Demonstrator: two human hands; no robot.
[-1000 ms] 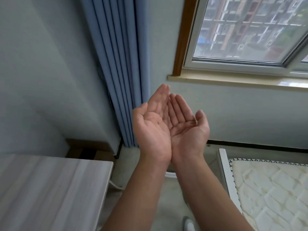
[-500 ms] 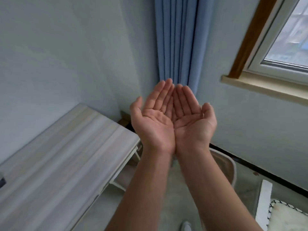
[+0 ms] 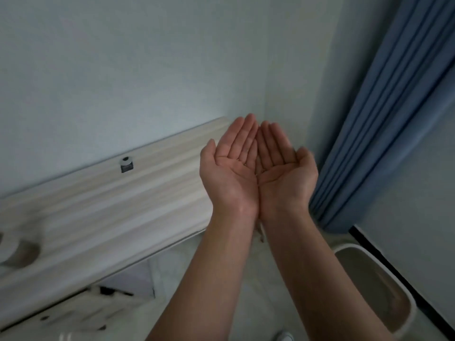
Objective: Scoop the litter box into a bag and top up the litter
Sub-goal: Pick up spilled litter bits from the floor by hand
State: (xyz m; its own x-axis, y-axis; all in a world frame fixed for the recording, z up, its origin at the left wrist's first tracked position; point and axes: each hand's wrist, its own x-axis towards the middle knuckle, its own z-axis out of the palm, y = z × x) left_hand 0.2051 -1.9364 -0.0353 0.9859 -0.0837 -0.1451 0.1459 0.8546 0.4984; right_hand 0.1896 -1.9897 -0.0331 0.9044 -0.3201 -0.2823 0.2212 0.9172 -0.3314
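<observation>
Litter box (image 3: 384, 286) sits below right hand (image 3: 285, 173); both hands, left hand (image 3: 231, 173), spread wide, empty.

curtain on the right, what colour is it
Blue, a plain curtain hanging in folds, seen in the head view.

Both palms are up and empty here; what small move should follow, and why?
Probably lower the hands and turn toward the litter box at lower right. The left hand and right hand are cupped together, holding nothing, and no scoop or bag is in view.
</observation>
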